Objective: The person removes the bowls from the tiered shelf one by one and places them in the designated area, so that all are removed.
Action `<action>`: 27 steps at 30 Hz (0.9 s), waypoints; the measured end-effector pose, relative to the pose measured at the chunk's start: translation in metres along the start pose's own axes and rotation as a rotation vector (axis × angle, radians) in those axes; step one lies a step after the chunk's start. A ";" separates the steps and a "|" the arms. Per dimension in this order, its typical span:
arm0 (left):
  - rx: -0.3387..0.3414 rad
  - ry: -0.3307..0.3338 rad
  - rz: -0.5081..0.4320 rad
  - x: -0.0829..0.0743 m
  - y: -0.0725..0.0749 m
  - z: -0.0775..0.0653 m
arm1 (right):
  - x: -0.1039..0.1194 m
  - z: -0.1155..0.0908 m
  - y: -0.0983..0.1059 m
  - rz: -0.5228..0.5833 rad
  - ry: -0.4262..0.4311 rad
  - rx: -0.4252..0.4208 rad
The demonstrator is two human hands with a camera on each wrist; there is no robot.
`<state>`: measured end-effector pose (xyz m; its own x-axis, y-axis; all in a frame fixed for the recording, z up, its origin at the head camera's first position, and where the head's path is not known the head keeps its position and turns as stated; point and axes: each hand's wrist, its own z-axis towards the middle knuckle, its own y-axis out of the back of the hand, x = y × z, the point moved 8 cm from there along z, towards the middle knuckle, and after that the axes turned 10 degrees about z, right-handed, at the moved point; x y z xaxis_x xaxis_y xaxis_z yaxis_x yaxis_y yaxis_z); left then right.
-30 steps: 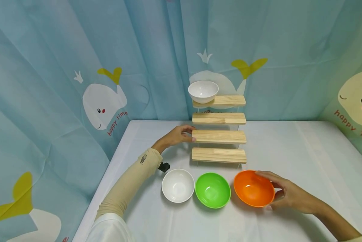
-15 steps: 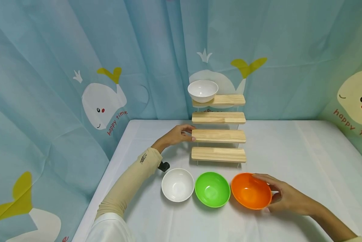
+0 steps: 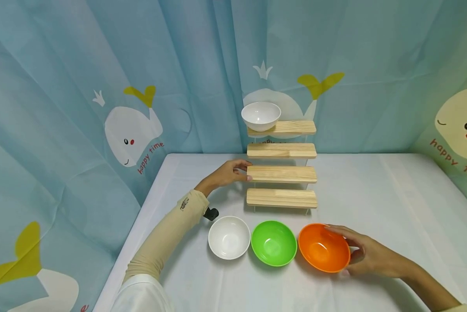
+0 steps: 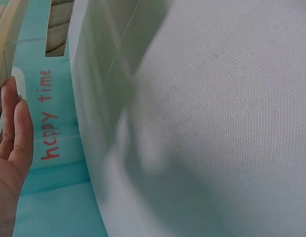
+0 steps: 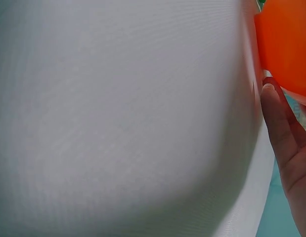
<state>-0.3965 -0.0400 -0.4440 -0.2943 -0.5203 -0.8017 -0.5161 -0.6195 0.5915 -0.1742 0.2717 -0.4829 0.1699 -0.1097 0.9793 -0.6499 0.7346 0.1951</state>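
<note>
My right hand [image 3: 367, 255] holds an orange bowl [image 3: 324, 248] by its right side, thumb and fingers spread along the rim. In the right wrist view the fingers [image 5: 276, 113] lie against the outside of that bowl [image 5: 286, 47]. A green bowl [image 3: 274, 243] sits just left of it, and a white bowl [image 3: 229, 238] is left of the green one. Behind them stands a tiered wooden rack [image 3: 282, 174]. My left hand [image 3: 226, 174] pinches the left end of its second shelf from the bottom. On the top shelf, at the left, rests another white bowl [image 3: 261, 117].
The white-covered table [image 3: 377, 195] extends to both sides of the rack. A blue curtain [image 3: 202, 78] printed with whales hangs behind and to the left. Something small and black [image 3: 211, 213] shows beside my left wrist.
My right hand has brought the orange bowl slightly left and nearer to me, closer to the green bowl. In the last half second it has hardly moved. My left hand keeps its place on the rack.
</note>
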 end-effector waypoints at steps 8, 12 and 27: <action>-0.009 0.004 0.010 0.001 0.000 0.000 | 0.001 -0.002 -0.002 0.001 0.032 0.007; -0.004 0.010 0.004 0.001 0.000 0.000 | 0.002 -0.002 -0.002 0.006 0.052 0.014; 0.003 0.005 0.012 0.003 0.000 0.001 | 0.001 -0.001 -0.003 0.008 0.007 0.004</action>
<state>-0.3983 -0.0408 -0.4462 -0.2964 -0.5310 -0.7938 -0.5145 -0.6115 0.6011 -0.1711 0.2706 -0.4821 0.1698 -0.0988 0.9805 -0.6546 0.7325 0.1872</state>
